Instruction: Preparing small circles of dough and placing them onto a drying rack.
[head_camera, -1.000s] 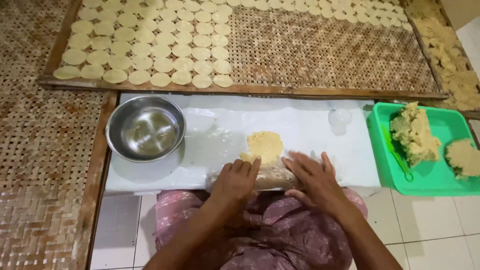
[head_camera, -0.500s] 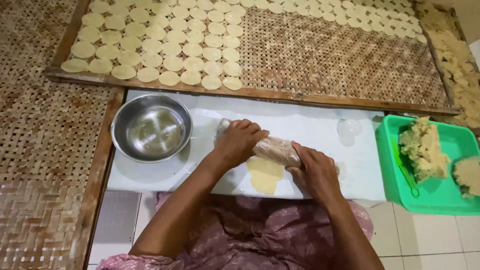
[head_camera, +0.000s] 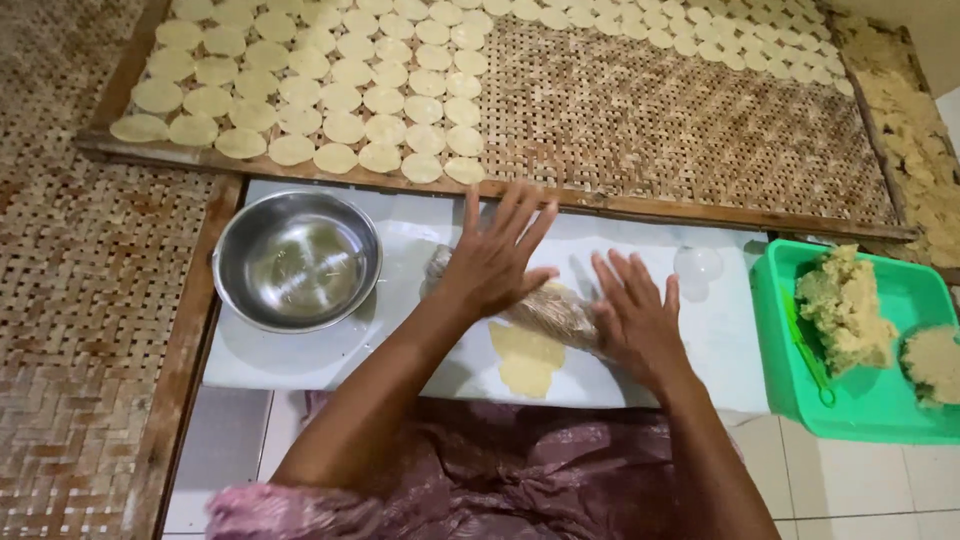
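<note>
— Woven matting (head_camera: 70, 300) lies all round a white board (head_camera: 300, 365) on the tiled floor. What are the hands doing?

— Fingers spread and flat on both. The left hand (head_camera: 495, 260) and right hand (head_camera: 630, 320) press palms-down on a roller (head_camera: 555, 310) wrapped in clear film, lying aslant across the board.

— And the dough?

— A thin pale sheet of dough (head_camera: 527, 360) lies just beneath the roller on the near side, flattened on the board.

— So which step is this?

— Rolling out, I'd judge. The next stroke calls for even pressure from both palms so the sheet keeps one thickness.

— What else is about?

— A steel bowl (head_camera: 297, 260) at left, a green tray (head_camera: 880, 415) with crumbly dough lumps (head_camera: 850, 305) at right, and a drying rack (head_camera: 650, 110) beyond, part-filled with rounds (head_camera: 330, 75).
</note>
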